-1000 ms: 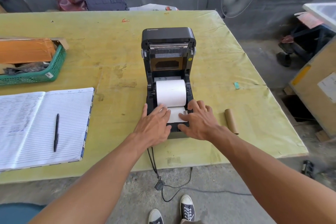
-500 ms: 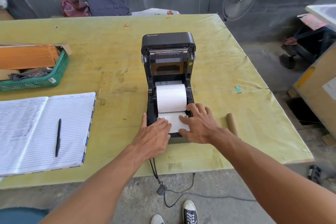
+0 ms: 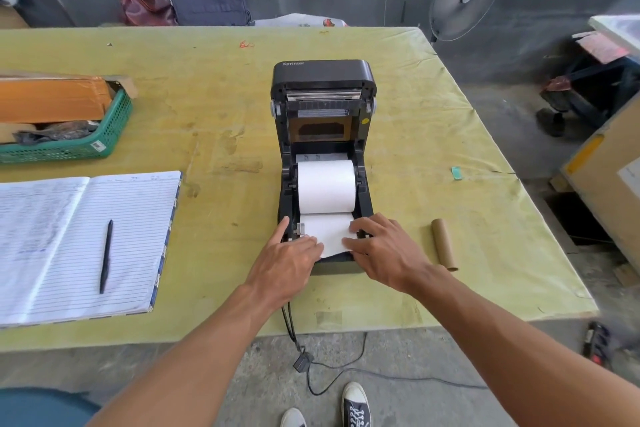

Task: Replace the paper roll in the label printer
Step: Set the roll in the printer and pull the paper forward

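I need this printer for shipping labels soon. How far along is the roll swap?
Done: the empty cardboard core lies beside the printer, and a full white roll sits in its open bay. In hand: the left hand and right hand press the paper's loose end flat at the front. Left: closing the raised lid.

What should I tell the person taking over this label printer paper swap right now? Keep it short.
Left hand: open, fingers flat on the paper's loose end at the front left of the printer.
Right hand: open, fingers flat on the same end from the right.
Label printer: on the yellow table, lid up. White paper roll sits in its bay. Empty cardboard core lies on the table to the printer's right.
Done: old core out, new roll in, end pulled forward.
Left: probably square the end in the guides, then close the lid.
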The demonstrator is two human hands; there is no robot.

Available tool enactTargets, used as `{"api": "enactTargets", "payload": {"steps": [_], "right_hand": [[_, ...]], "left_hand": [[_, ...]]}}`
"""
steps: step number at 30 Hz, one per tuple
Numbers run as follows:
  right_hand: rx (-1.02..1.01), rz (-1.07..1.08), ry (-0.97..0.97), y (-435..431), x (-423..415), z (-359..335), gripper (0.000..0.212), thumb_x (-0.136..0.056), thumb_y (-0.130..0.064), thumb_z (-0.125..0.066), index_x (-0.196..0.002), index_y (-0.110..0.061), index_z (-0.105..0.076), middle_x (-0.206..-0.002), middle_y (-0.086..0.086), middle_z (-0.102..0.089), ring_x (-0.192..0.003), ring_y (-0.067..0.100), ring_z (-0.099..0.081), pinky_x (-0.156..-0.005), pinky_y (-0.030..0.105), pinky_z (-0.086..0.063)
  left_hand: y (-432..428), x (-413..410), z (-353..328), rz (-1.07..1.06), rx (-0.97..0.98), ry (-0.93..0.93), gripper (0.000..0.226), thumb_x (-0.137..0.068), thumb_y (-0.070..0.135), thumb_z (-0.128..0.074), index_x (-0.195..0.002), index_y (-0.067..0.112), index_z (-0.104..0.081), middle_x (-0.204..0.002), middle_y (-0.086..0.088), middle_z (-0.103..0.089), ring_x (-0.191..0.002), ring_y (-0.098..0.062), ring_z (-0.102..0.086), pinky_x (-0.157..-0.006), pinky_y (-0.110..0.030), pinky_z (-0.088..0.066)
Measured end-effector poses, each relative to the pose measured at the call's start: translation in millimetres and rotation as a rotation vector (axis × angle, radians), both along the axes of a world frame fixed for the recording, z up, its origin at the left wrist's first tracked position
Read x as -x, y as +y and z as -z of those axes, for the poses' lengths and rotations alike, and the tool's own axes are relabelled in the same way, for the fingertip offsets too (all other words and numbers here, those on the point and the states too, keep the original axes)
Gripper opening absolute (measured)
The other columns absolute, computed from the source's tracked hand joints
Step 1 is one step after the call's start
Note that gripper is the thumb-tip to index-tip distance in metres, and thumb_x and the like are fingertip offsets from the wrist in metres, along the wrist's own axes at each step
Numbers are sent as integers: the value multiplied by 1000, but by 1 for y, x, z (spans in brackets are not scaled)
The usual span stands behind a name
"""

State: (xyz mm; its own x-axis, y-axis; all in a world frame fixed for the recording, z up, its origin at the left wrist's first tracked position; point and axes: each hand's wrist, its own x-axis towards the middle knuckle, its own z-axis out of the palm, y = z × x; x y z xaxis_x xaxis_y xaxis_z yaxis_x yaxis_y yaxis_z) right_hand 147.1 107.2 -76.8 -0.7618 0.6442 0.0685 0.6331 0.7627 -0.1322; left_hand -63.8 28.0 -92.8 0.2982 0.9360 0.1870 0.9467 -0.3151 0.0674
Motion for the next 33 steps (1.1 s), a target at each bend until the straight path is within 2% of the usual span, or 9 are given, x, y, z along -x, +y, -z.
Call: {"api": "enactTargets", "payload": {"steps": [3, 7, 14, 17, 20, 22, 24, 27, 33], "right_hand": [[-51, -19, 68, -3, -2, 6, 11, -92, -21, -64, -96, -19, -74, -111, 3, -71, -95, 29, -62, -74, 42, -55], [-76, -54, 111, -8, -6, 9, 14, -92, -20, -61, -99, -17, -73, -107, 1, -72, -95, 28, -63, -75, 40, -55], [-106, -94, 144, -25, -11, 12, 15, -88, -19, -61, -93, -15, -75, -106, 1, -72, -95, 26, -65, -81, 41, -54], [-83, -121, 158, -33, -14, 9, 16, -88, -18, -60, -88, -15, -75, -103, -3, -73, -92, 24, -65, -81, 40, -54], [-40, -154, 180, -39, -15, 7, 16, -88, -17, -61, -88, -18, -77, -103, -6, -74, -93, 20, -65, -83, 37, -54], [-36, -163, 180, -40, -16, 6, 15, -87, -19, -63, -90, -20, -78, -104, -6, -74, -94, 19, -66, -83, 37, -55], [-59, -146, 136, -39, -17, 6, 17, -79, -23, -71, -94, -22, -78, -107, -3, -74, -95, 21, -68, -82, 37, -57], [-83, -119, 57, -37, -18, 7, 37, -66, -23, -83, -102, -22, -77, -110, 0, -74, -95, 21, -70, -80, 35, -59], [-155, -135, 38, -35, -20, 8, 31, -68, -25, -79, -99, -23, -77, -111, 0, -74, -94, 21, -71, -78, 34, -60]], "left_hand": [[-5, -2, 0, 27, -75, -22, 19, -83, 8, -74, -101, 13, -74, -97, -5, -77, -90, -17, -74, -110, -51, -35], [-11, -2, -3, 51, -101, -29, 22, -82, 9, -75, -104, 10, -74, -101, -9, -76, -93, -19, -74, -102, -54, -45], [-26, -4, 2, 111, -91, -31, 33, -73, 6, -83, -105, 7, -74, -106, -13, -74, -98, -23, -72, -98, -42, -48], [-30, -1, 5, 144, -66, -31, 34, -74, 9, -83, -106, 9, -74, -115, -15, -71, -106, -24, -69, -101, -38, -45], [-30, 4, 0, 89, 11, -10, 60, -60, 6, -90, -117, 7, -69, -125, -15, -66, -114, -24, -65, -101, -38, -46], [-29, 4, -3, 86, 31, 5, 68, -52, 1, -90, -117, 8, -70, -123, -13, -67, -113, -24, -65, -98, -38, -50], [-29, 1, -5, 108, 25, 3, 67, -50, 1, -90, -114, 9, -72, -119, -12, -69, -110, -23, -67, -96, -37, -51], [-32, -1, -1, 112, 46, 3, 68, -51, 2, -89, -116, 9, -70, -120, -12, -69, -111, -21, -66, -99, -34, -47], [-34, 1, 2, 111, 67, 32, 68, -55, 7, -89, -119, 9, -68, -124, -14, -67, -115, -23, -64, -100, -35, -48]]}}
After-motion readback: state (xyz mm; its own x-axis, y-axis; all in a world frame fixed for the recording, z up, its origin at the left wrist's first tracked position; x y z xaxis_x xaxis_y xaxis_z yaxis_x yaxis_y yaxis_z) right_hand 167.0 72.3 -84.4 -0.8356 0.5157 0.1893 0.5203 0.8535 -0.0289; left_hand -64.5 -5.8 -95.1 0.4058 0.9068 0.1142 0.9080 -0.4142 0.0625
